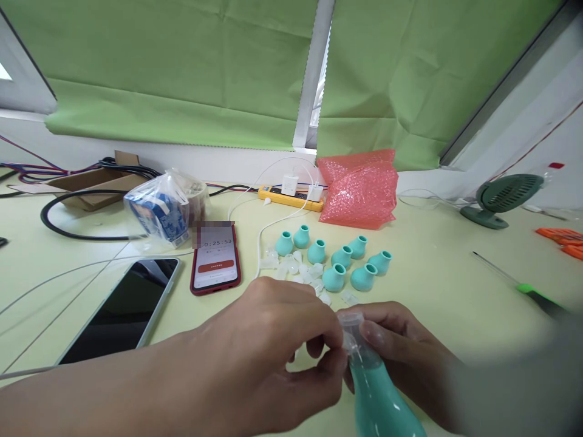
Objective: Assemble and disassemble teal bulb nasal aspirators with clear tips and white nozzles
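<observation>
A teal bottle [385,400] with a clear neck leans at the lower right. My right hand [405,346] is closed around that neck, its thumb along the near side. From the left, my left hand [282,346] reaches across with fingers and thumb pinched against the neck. A small clear plastic piece [348,342] shows at those fingertips; its shape is partly hidden. Just beyond my hands stand several teal bulb-shaped caps [334,277] with open tops. Beside them lies a loose heap of small translucent plastic parts [303,271].
A phone with a running timer [215,258] and a dark phone [122,309] lie at left. Behind are a bagged blue box [161,212], a yellow power strip [291,199] and red bubble wrap [357,191]. At right are a green fan [507,197] and a screwdriver [523,288].
</observation>
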`<state>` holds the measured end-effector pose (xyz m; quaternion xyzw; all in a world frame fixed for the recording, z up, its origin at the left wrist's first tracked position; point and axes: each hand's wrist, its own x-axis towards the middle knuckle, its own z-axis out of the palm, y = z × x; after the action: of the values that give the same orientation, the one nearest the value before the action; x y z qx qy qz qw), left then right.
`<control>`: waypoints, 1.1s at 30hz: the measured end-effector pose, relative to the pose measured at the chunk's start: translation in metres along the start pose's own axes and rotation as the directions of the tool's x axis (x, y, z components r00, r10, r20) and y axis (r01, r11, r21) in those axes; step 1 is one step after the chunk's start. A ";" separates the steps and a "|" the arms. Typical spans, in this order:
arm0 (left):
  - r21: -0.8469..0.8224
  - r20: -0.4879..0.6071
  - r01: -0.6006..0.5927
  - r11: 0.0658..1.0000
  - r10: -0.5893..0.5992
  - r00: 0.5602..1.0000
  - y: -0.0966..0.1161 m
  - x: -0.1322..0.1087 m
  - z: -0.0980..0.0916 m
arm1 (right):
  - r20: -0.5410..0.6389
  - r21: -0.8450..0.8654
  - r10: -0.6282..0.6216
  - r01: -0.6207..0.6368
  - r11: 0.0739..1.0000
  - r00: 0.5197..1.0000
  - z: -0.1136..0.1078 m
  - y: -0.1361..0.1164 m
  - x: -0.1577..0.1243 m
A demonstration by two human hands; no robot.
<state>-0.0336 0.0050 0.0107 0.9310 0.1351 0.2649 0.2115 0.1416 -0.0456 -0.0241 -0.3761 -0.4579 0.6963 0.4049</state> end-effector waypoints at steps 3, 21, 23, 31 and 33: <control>0.003 -0.009 0.006 1.000 -0.006 1.000 0.000 0.000 0.001 | -0.017 0.003 0.012 -0.012 1.000 1.000 0.001 -0.001 0.000; 0.014 -0.015 0.019 1.000 -0.019 1.000 -0.001 0.000 0.001 | -0.032 0.029 0.029 -0.028 0.999 0.999 0.001 0.001 -0.002; 0.012 -0.023 0.025 1.000 -0.025 0.999 -0.002 -0.001 0.001 | -0.049 0.041 0.035 -0.033 0.999 0.998 0.000 0.000 -0.002; 0.064 -0.109 0.033 0.997 -0.026 0.994 -0.006 0.001 -0.011 | -0.175 0.118 0.076 -0.055 0.991 0.982 0.002 -0.010 -0.005; 0.098 -0.080 0.052 0.994 -0.044 0.996 -0.012 0.005 -0.011 | -0.189 0.114 0.069 -0.048 0.992 0.980 0.002 -0.011 -0.004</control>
<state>-0.0374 0.0212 0.0161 0.9260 0.1788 0.2884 0.1654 0.1435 -0.0475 -0.0121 -0.4325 -0.3667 0.6921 0.4465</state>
